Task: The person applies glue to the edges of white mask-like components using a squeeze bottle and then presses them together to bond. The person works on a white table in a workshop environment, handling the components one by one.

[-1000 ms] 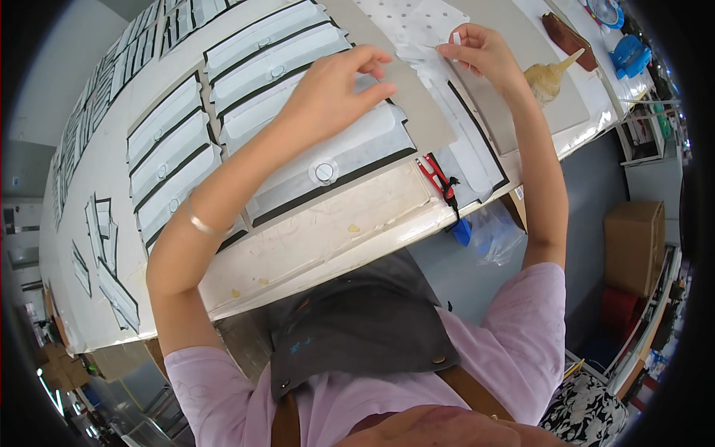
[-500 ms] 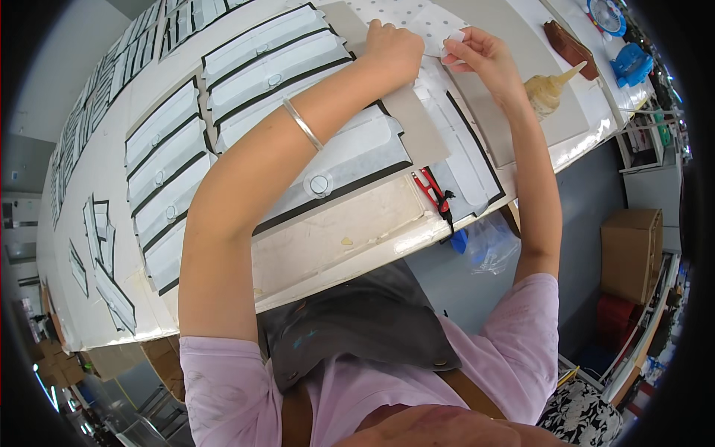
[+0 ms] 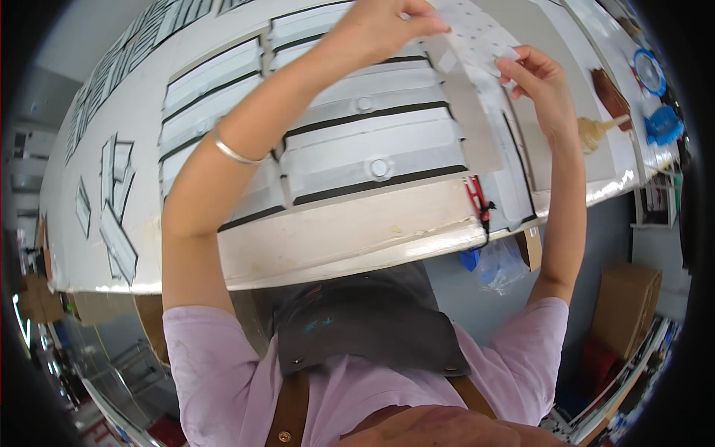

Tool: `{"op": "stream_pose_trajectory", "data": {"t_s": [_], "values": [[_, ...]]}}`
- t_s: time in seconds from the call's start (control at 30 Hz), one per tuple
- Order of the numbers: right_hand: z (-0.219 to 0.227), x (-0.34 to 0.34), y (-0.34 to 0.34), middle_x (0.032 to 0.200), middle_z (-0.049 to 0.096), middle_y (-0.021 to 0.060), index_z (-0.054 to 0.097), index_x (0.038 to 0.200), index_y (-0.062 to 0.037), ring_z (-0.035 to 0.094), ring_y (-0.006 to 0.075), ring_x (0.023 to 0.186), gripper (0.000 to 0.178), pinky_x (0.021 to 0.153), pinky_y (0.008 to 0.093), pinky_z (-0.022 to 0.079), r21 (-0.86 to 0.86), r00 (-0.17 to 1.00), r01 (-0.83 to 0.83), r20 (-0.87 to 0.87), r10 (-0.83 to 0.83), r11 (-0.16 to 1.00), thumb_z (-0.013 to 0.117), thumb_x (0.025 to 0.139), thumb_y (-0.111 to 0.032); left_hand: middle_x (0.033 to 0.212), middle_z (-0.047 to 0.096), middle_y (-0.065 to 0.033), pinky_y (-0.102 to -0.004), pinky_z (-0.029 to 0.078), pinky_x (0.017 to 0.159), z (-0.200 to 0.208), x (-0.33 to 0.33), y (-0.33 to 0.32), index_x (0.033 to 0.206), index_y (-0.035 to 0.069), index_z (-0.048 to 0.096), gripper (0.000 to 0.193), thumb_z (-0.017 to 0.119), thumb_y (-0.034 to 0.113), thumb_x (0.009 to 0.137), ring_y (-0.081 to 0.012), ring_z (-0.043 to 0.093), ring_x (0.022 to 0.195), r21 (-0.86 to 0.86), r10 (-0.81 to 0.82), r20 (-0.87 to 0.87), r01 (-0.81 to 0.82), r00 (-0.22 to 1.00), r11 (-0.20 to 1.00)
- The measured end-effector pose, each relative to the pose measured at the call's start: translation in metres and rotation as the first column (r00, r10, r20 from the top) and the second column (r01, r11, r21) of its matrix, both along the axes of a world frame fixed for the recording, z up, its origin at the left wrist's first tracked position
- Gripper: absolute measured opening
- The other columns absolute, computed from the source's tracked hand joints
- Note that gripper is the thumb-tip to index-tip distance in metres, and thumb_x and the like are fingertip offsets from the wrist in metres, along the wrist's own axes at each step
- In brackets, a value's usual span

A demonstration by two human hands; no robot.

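A white sheet with grey dots (image 3: 469, 26) spans the space between my hands at the far side of the table. My right hand (image 3: 538, 78) pinches a bit of white paper by the sheet's near right corner; whether it is that corner or a separate scrap, I cannot tell. At the sheet's left edge is my left hand (image 3: 387, 30), thumb and fingertips together; what they grip is unclear. Under my left arm lie rows of pale panels (image 3: 328, 153) with black edges. Clear round discs (image 3: 379, 168) sit on several of them. A grey board strip (image 3: 480, 141) lies beside the panels.
A red-handled tool (image 3: 474, 195) lies near the front edge. Right of my right arm are a yellowish nozzle bottle (image 3: 590, 136), a brown pouch (image 3: 611, 97) and a small blue fan (image 3: 648, 72). Loose narrow pieces (image 3: 119, 238) lie at the left. A cardboard box (image 3: 625, 305) stands below right.
The view has swung, shifting the table's things. My left hand has gone from a curled fist to a pinch at the dotted sheet's edge. The sheet has come nearer, between both hands.
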State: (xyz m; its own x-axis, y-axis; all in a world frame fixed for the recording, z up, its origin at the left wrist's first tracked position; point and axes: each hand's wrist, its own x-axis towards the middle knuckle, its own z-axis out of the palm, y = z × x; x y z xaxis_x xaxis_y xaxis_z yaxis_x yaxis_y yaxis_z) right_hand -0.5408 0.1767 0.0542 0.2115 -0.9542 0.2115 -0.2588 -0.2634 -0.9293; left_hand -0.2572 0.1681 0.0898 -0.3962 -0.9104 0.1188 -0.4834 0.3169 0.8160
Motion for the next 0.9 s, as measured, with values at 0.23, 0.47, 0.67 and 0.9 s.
{"op": "stream_pose_trajectory", "data": {"t_s": [0.23, 0.47, 0.67, 0.9], "values": [[-0.001, 0.115, 0.024, 0.071, 0.067, -0.0006, 0.069, 0.089, -0.0093, 0.058, 0.0041, 0.062, 0.011, 0.051, 0.0199, 0.040, 0.274, 0.873, -0.430, -0.116, 0.474, 0.860, 0.076, 0.091, -0.018, 0.097, 0.075, -0.0040, -0.0272, 0.048, 0.093, -0.008, 0.143, 0.091, 0.090, 0.002, 0.073, 0.033, 0.069, 0.034, 0.099, -0.0128, 0.066, 0.094, -0.094, 0.294, 0.038, -0.290, 0.955, 0.953], [-0.012, 0.219, 0.017, 0.069, 0.062, -0.0024, 0.062, 0.080, -0.0107, 0.044, 0.0015, 0.053, 0.022, 0.048, 0.0187, 0.033, 0.384, 0.774, -0.511, -0.185, 0.606, 0.769, 0.080, 0.088, -0.021, 0.103, 0.072, -0.0059, -0.0270, 0.046, 0.097, -0.043, 0.194, 0.146, 0.102, -0.001, 0.074, 0.029, 0.066, 0.027, 0.102, -0.0147, 0.064, 0.109, -0.039, 0.286, 0.170, -0.283, 0.943, 0.958], [-0.033, 0.246, 0.009, 0.067, 0.060, -0.0031, 0.061, 0.079, -0.0090, 0.043, 0.0017, 0.051, 0.025, 0.044, 0.0178, 0.029, 0.410, 0.803, -0.469, -0.170, 0.571, 0.782, 0.083, 0.086, -0.020, 0.115, 0.073, -0.0072, -0.0400, 0.040, 0.106, -0.065, 0.197, 0.154, 0.105, 0.003, 0.074, 0.016, 0.064, 0.015, 0.100, -0.0284, 0.058, 0.125, -0.380, 0.173, 0.292, -0.052, 0.941, 0.924], [-0.042, 0.250, 0.006, 0.064, 0.057, -0.0031, 0.063, 0.079, -0.0071, 0.041, 0.0021, 0.047, 0.024, 0.042, 0.0191, 0.028, 0.385, 0.811, -0.458, -0.189, 0.554, 0.802, 0.083, 0.086, -0.019, 0.133, 0.068, -0.0044, -0.0495, 0.032, 0.115, -0.073, 0.185, 0.153, 0.096, 0.006, 0.065, 0.004, 0.064, 0.010, 0.097, -0.0292, 0.045, 0.144, -0.407, 0.065, 0.423, 0.126, 0.904, 0.905]]}}
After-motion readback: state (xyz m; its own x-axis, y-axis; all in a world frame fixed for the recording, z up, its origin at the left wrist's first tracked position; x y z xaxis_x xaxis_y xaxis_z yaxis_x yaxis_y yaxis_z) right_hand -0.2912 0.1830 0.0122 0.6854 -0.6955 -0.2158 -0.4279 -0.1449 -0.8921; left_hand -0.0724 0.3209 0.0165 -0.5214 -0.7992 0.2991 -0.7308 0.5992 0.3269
